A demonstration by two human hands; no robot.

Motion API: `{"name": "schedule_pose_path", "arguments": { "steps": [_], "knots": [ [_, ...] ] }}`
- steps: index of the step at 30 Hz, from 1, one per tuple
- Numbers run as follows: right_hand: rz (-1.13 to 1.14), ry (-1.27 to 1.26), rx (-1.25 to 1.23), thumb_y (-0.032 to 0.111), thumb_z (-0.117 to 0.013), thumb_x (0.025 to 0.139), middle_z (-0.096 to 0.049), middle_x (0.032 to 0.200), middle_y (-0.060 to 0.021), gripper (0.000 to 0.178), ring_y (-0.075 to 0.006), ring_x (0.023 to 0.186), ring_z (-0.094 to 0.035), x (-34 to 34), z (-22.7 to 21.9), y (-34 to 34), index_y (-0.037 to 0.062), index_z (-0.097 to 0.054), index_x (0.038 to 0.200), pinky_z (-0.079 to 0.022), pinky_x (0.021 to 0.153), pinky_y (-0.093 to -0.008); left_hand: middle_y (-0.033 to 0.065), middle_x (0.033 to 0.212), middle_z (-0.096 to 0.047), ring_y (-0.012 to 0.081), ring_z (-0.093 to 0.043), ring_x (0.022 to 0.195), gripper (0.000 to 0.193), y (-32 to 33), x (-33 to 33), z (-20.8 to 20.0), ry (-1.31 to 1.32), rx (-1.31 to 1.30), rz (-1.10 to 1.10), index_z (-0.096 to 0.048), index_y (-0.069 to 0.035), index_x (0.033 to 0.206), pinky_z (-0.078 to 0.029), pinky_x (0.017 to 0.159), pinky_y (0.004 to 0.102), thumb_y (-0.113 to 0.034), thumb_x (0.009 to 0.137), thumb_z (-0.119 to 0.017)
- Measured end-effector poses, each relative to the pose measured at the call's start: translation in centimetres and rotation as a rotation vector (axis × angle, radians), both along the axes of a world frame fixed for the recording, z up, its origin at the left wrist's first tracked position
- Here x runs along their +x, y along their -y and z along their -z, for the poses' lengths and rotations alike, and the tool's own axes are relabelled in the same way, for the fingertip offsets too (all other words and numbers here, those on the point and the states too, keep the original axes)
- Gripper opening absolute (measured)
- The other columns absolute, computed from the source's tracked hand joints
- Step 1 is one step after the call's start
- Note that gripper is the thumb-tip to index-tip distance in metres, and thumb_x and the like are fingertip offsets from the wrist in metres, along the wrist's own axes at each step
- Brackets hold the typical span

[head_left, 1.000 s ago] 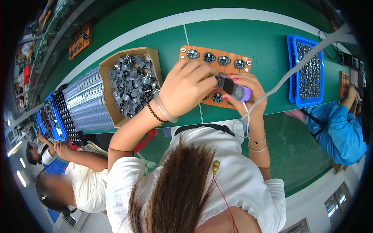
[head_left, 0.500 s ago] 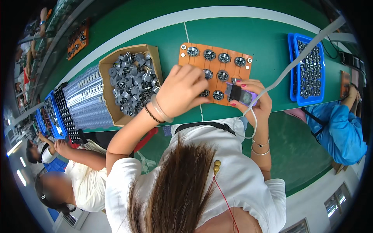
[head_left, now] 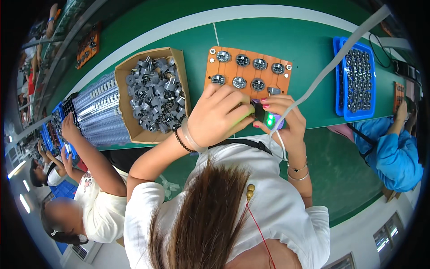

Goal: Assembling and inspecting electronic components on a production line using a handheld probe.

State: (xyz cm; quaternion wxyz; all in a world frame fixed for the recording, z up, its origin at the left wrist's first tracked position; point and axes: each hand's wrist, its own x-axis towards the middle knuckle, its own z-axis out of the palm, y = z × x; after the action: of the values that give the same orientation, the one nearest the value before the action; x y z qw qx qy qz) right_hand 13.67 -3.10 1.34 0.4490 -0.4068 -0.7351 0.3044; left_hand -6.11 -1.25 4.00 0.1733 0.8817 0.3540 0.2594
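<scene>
An orange board [head_left: 273, 92] carrying rows of small round circuit boards [head_left: 242, 60] lies in front of me on the green table. My right hand [head_left: 291, 119] is closed round a small purple and black electric tool [head_left: 275, 122] with a white cord, and green lights glow on it. My left hand [head_left: 221, 112] is closed over the board's near left part, fingertips against the tool's black end. What the left fingers pinch is hidden behind them, as are the nearest round circuit boards. A single grey pronged piece [head_left: 273, 91] sits at the board's right side.
A cardboard box [head_left: 184, 85] full of grey pronged pieces stands to the left, beside clear plastic trays [head_left: 96, 110]. Stacked blue trays [head_left: 372, 85] with round circuit boards are at the right. A thick grey cable [head_left: 333, 62] crosses above the table. Co-workers sit on both sides.
My left hand has moved right and nearer, up to the tool. The tool has shifted slightly left and nearer, and its lights now glow green. The co-worker at left has raised an arm.
</scene>
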Motion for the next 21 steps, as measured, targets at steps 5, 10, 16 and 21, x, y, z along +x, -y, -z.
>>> {"name": "schedule_pose_path", "arguments": {
  "steps": [5,10,16,21],
  "knots": [
    [-0.005,-0.025,-0.004,0.010,-0.083,0.059,-0.065,0.093,-0.0115,0.042,-0.0272,0.090,-0.061,0.1,0.3,0.3,0.0028,-0.060,0.093,-0.049,0.081,-0.0381,-0.0019,0.087,-0.056,0.0170,-0.054,0.082,0.020,-0.1,-0.3,0.0,-0.036,-0.012,-0.021,-0.061,-0.011,0.078,-0.035,0.073,0.0313,-0.015,0.063,-0.074],
    [0.155,-0.198,-0.121,0.004,-0.082,0.059,-0.064,0.098,-0.0136,0.048,-0.0261,0.094,-0.060,1.4,1.6,1.1,0.0028,-0.056,0.100,-0.049,0.083,-0.0375,-0.0016,0.086,-0.054,0.0173,-0.052,0.085,0.018,0.1,-1.0,1.9,-0.152,0.028,-0.072,-0.059,-0.011,0.075,-0.035,0.074,0.0317,-0.016,0.064,-0.072],
    [0.146,-0.137,-0.082,0.000,-0.081,0.059,-0.062,0.101,-0.0144,0.050,-0.0267,0.097,-0.059,2.3,1.6,0.9,0.0029,-0.055,0.102,-0.049,0.083,-0.0356,-0.0001,0.086,-0.052,0.0177,-0.050,0.088,0.017,0.4,-0.4,2.1,-0.195,-0.067,-0.109,-0.058,-0.011,0.075,-0.036,0.076,0.0326,-0.019,0.064,-0.069],
    [0.087,-0.092,-0.108,0.001,-0.083,0.057,-0.063,0.099,-0.0132,0.049,-0.0268,0.094,-0.060,2.6,1.6,1.0,0.0024,-0.058,0.099,-0.050,0.079,-0.0347,0.0001,0.085,-0.051,0.0179,-0.050,0.087,0.016,0.6,0.8,3.4,-0.139,-0.030,-0.054,-0.059,-0.012,0.076,-0.036,0.076,0.0323,-0.017,0.065,-0.069]
  ]
}}
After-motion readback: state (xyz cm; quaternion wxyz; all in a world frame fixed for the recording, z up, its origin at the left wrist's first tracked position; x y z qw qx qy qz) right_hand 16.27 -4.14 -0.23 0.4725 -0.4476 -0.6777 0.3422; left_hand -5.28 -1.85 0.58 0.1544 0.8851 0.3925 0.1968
